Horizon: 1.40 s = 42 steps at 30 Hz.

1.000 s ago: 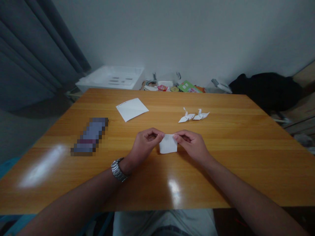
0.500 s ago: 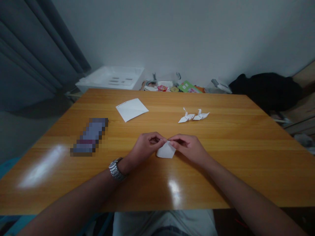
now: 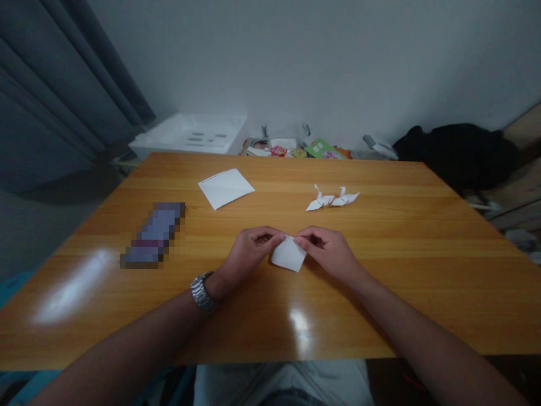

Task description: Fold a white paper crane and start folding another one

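A small folded piece of white paper (image 3: 289,255) is pinched at its far corners between my two hands, over the middle of the wooden table (image 3: 236,332). My left hand (image 3: 255,250), with a metal watch on the wrist, is closed on the paper's left side, thumb on top. On the right side, my right hand (image 3: 324,248) grips it between thumb and fingers. The fingertips behind the paper are partly hidden. Beyond my hands lie two white paper cranes (image 3: 332,199), close together. A sheet of white paper (image 3: 226,189) with a perforated edge lies flat at the back left.
A pixelated dark flat object (image 3: 154,235) lies left of my left hand. Past the table's far edge are a white tray-like box (image 3: 190,132), a green packet (image 3: 323,148) among assorted items, and a black cloth-like heap (image 3: 459,155).
The folded paper has turned slightly and shifted a little right, its near corner now pointing more toward me. My right hand has moved slightly up; both hands still grip the paper.
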Motion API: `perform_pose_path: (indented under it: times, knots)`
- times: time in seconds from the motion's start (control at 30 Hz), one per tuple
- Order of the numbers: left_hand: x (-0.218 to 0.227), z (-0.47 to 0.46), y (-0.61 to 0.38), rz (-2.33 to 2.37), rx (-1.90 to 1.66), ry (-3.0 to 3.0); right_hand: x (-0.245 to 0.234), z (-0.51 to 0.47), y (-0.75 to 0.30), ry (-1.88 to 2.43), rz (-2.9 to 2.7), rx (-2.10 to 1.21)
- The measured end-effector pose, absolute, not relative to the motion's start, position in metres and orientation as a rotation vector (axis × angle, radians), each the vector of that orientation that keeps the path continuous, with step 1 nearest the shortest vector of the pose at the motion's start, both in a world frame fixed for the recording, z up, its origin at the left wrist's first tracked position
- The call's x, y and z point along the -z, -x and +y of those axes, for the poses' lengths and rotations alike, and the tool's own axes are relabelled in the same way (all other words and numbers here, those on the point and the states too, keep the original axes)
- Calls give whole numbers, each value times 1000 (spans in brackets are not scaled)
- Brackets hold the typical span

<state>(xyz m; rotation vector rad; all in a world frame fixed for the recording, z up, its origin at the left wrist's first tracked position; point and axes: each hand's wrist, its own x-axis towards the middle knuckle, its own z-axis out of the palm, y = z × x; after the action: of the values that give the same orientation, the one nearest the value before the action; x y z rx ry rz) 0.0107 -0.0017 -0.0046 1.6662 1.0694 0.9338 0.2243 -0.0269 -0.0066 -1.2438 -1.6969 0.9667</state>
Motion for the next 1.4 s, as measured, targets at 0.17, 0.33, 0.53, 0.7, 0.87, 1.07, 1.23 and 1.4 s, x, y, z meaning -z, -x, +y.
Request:
perform_pose_path:
  times: [0.17,0.33,0.53,0.7,0.87,1.07,1.23,1.4]
  knots:
    - [-2,-4,-9,1033,-918,-1740,5,-29,-223,1221,-1739,-967]
    - [-3,-5,-7,1027,-893,-1803,5,-31,-221,1214,-1762,-1003]
    - [-4,-7,-9,1069,-880,-1799,5,-31,-222,1218,-1781,-997]
    - [1,-7,-11,1052,-912,-1732,3,-29,-223,1239,-1770,-962]
    - [2,-4,-9,1078,-853,-1776,4,-27,-227,1244,-1727,-937]
    - [-1,-4,-5,1095,-832,-1793,2,-28,-227,1226,-1735,-930]
    - [4,-2,-6,1101,-860,-1798,3,-28,-226,1239,-1698,-951]
    - [8,-1,-5,1072,-843,-1801,5,-25,-231,1248,-1640,-930]
